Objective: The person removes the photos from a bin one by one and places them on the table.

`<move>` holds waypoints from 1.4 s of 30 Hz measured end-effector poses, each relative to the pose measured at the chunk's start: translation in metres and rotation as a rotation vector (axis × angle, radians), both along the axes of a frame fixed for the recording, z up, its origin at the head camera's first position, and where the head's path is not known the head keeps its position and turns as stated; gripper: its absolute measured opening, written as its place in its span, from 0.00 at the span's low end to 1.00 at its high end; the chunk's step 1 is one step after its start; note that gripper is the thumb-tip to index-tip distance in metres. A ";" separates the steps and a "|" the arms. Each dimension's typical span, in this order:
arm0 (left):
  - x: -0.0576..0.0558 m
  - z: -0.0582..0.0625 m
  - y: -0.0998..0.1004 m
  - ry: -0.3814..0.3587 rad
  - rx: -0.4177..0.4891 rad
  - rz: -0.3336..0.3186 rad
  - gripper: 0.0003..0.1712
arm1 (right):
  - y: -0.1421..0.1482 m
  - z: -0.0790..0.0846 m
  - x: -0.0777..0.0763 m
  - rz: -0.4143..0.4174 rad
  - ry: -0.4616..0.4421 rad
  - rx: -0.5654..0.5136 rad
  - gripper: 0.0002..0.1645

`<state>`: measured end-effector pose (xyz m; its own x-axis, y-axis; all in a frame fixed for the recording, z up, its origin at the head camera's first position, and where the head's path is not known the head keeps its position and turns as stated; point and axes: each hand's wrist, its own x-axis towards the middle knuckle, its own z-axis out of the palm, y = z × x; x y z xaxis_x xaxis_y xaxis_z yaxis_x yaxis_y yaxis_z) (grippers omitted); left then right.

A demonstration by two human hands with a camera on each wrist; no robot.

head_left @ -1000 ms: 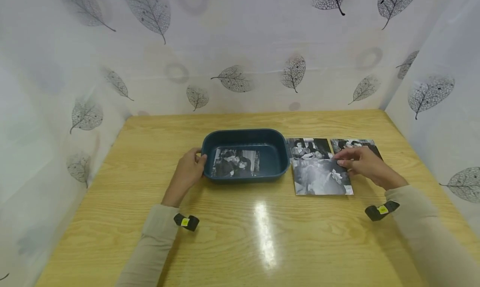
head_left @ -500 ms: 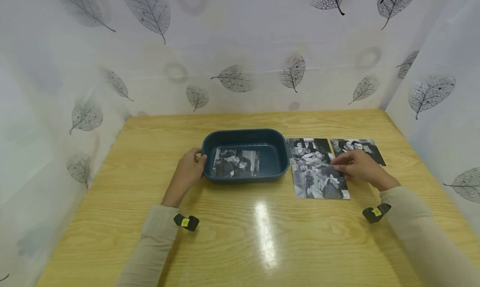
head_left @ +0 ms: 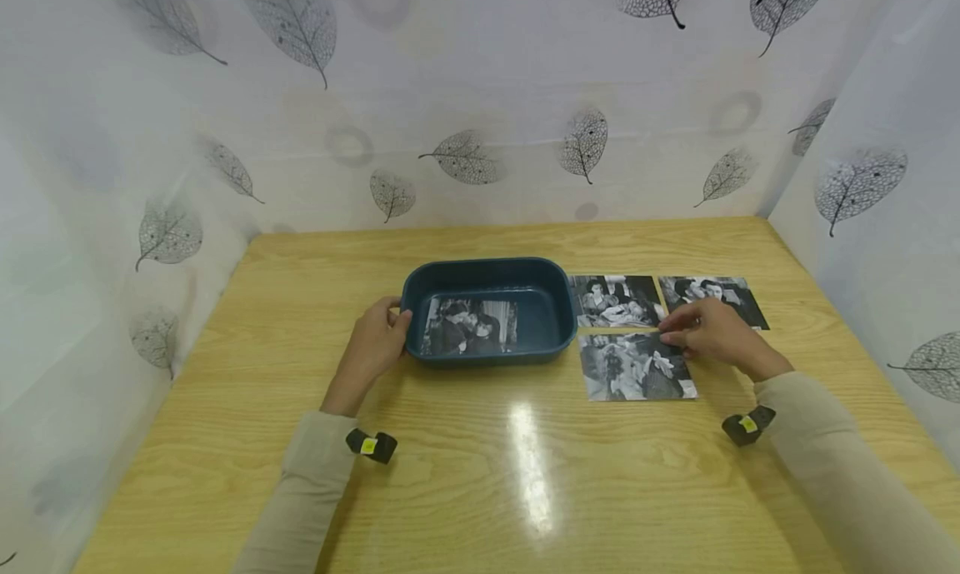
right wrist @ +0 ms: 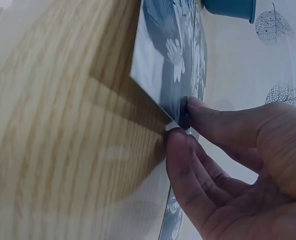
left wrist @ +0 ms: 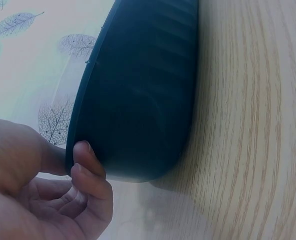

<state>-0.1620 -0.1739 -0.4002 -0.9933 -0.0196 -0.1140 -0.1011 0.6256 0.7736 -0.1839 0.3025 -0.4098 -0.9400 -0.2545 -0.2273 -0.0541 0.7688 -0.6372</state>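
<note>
My left hand [head_left: 372, 341] grips the left end of a dark blue rectangular tub [head_left: 551, 359]; in the left wrist view the thumb and fingers [left wrist: 93, 185] pinch its rim. A black-and-white photo [head_left: 468, 328] lies inside the tub. Just right of the tub, my right hand [head_left: 716, 334] pinches the upper right corner of another black-and-white photo [head_left: 633, 370]. The right wrist view has this photo [right wrist: 160, 55] tilted, one corner off the wood, with thumb and fingers on its edge.
Behind the held photo lie two more black-and-white photos, one photo [head_left: 618, 299] beside the tub and one photo [head_left: 716, 295] farther right. The wooden table [head_left: 450, 474] ends at a leaf-patterned curtain [head_left: 487, 99] at the back and sides.
My right hand has drawn the held photo slightly toward me and left, off the lower edge of the photo behind it. My left hand and the tub stay put.
</note>
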 end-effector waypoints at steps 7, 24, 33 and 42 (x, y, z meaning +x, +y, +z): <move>0.001 0.001 -0.001 -0.002 -0.004 -0.007 0.25 | -0.001 -0.001 -0.002 0.014 0.069 0.067 0.15; 0.000 0.001 -0.002 -0.002 -0.018 -0.015 0.25 | -0.018 0.044 -0.012 -0.009 0.143 -0.057 0.23; 0.001 -0.001 -0.004 -0.033 -0.012 0.008 0.26 | -0.066 0.074 -0.028 0.018 0.296 -0.099 0.21; 0.000 0.000 -0.001 -0.017 0.000 0.000 0.25 | -0.112 0.080 -0.038 0.110 0.275 -0.144 0.19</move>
